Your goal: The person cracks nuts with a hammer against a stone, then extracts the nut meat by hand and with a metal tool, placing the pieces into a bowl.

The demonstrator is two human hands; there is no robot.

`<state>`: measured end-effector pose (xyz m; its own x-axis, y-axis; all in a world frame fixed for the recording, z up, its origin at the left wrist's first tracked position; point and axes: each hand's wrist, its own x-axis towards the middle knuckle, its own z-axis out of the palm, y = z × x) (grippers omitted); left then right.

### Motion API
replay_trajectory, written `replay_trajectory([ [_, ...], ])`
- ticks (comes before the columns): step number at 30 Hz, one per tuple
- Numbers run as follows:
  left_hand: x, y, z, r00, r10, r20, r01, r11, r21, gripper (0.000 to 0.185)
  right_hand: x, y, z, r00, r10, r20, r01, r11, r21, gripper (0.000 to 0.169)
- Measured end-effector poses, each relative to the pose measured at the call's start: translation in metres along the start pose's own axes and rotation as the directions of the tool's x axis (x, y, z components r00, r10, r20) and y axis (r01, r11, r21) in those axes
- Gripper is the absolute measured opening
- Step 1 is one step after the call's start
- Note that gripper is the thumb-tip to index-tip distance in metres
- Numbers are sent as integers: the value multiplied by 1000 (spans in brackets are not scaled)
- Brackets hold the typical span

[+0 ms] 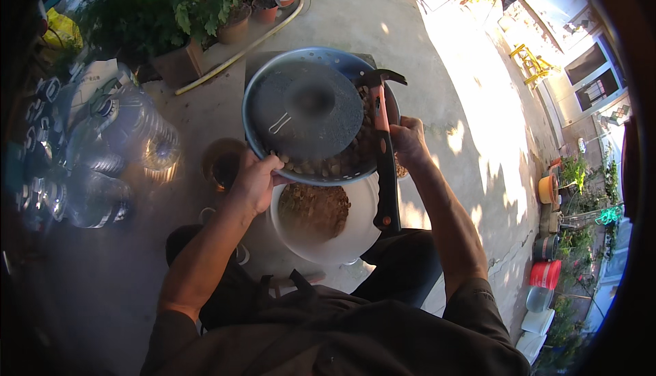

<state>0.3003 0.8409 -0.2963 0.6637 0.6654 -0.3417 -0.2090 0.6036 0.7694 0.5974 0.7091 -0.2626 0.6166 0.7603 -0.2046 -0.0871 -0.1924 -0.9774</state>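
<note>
My left hand [259, 184] grips the lower left rim of a blue-grey basin [351, 66] with holes near its rim. My right hand [410, 143] holds the same basin at its right side, partly behind the hammer handle. Inside lie brown nuts or pits [320, 167], largely covered by a round dark grey slab [333, 130]. A small bent-wire tool [280, 123] rests on the slab. Across the basin's right rim lies a claw hammer [385, 150] with an orange and black handle. Below, between my knees, a white basin [364, 207] contains brown pieces [318, 212].
Large clear plastic bottles [138, 125] stand at left, near a dark round container [224, 163]. A yellowish hose [241, 50] runs past potted plants [210, 2]. More brown pieces [401, 167] show beyond the white basin. Pots and a red bucket [545, 274] line the right side.
</note>
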Motion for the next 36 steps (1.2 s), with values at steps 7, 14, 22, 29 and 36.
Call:
replay_trajectory([
  [7, -101, -37, 17, 999, 23, -36, -23, 1000, 3, 40, -123, 26, -30, 994, -55, -90, 56, 998, 9, 23],
  [14, -147, -130, -10, 982, 44, -183, -26, 995, 99, 25, -207, 21, -22, 984, 118, -136, -123, 992, -33, 24],
  [22, -142, -124, -24, 989, -65, -135, 127, 839, 529, 17, -202, 68, -25, 977, 183, -113, -176, 982, 74, 17],
  [29, -132, -127, -39, 978, -40, -203, 171, 711, 682, 14, -184, 82, -16, 983, 139, -123, -136, 990, 31, 8],
  [36, -124, -125, -31, 975, -35, -220, 194, 619, 761, 19, -163, 123, -32, 976, -47, -211, -5, 971, -238, 10],
])
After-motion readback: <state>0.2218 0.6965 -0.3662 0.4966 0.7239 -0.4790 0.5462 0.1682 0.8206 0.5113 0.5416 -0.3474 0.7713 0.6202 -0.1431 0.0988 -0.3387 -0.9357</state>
